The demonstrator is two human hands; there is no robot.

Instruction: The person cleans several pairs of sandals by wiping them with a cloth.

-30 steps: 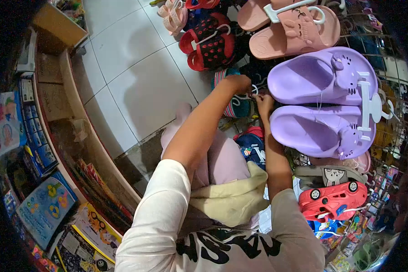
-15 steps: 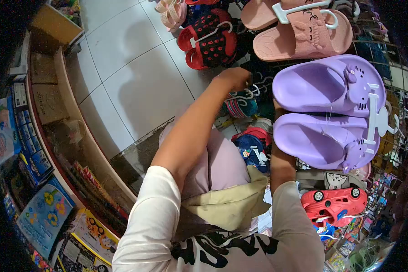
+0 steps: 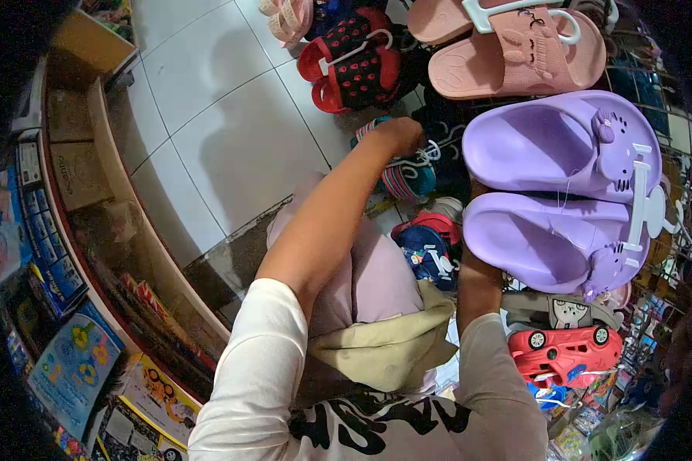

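My left hand [image 3: 400, 138] is closed, its fingers mostly hidden, at a pair of teal striped sandals [image 3: 407, 181] on a white hanger. Striped material shows on both sides of the hand. My right forearm [image 3: 480, 286] runs under the hanging purple slippers [image 3: 515, 230], which hide the right hand. Below my left hand lie dark blue and red shoes [image 3: 425, 250] with a white hanger. Beyond it are red and black spotted shoes [image 3: 357, 65].
Pink slippers [image 3: 469, 69] hang at the top right, and a red car-shaped shoe [image 3: 565, 356] at the lower right. A wire rack lines the right side. On the left stands a wooden shelf [image 3: 142, 253] with boxes and books. White floor tiles [image 3: 238, 131] lie between.
My left hand has shifted slightly, and more of the striped material now shows on its left. The view has moved a little; the purple slippers appear slightly shifted right.
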